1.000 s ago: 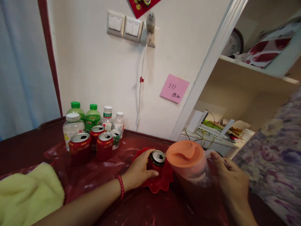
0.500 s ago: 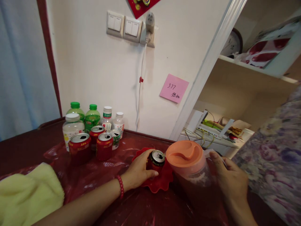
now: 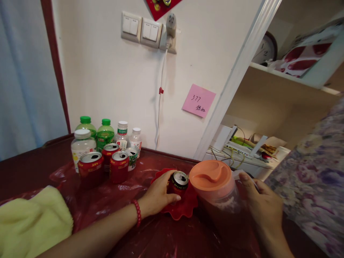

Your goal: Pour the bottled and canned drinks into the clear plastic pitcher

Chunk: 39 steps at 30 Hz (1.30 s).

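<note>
My left hand [image 3: 158,195], with a red bead bracelet at the wrist, is wrapped round an opened red can [image 3: 179,181]. The can stands upright over a red scalloped dish [image 3: 188,208]. To its right is a clear pitcher [image 3: 228,211] with an orange lid [image 3: 211,177], its spout side close to the can. My right hand [image 3: 264,204] grips the pitcher's handle, its fingers curled round it. The pitcher's lower part is dim against the dark red table.
Opened red cans [image 3: 119,166], a green-white can [image 3: 132,158] and several capped bottles [image 3: 105,134] stand at the back left. A yellow cloth [image 3: 36,222] lies at the front left. A white cord [image 3: 160,107] hangs down the wall behind.
</note>
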### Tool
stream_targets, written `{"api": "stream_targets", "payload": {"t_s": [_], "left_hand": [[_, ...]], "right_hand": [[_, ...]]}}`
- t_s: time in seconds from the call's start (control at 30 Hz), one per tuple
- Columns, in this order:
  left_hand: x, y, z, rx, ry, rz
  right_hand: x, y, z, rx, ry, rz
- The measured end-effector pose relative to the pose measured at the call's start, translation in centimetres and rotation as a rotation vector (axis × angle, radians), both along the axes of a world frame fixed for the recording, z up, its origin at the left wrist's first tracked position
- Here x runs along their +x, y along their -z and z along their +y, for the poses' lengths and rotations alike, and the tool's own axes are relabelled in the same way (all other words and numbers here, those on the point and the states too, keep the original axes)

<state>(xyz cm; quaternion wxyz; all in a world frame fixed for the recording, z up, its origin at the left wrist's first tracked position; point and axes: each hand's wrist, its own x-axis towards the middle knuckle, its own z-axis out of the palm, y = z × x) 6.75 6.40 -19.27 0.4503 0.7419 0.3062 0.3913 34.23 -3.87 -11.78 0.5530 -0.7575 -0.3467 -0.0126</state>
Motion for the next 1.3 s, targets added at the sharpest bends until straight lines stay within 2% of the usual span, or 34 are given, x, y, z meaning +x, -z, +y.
{"api": "stream_targets", "payload": {"t_s": [1.3], "left_hand": [[0.05, 0.09, 0.06, -0.006, 0.015, -0.009]], "right_hand": [[-0.02, 0.28, -0.07, 0.027, -0.017, -0.023]]}}
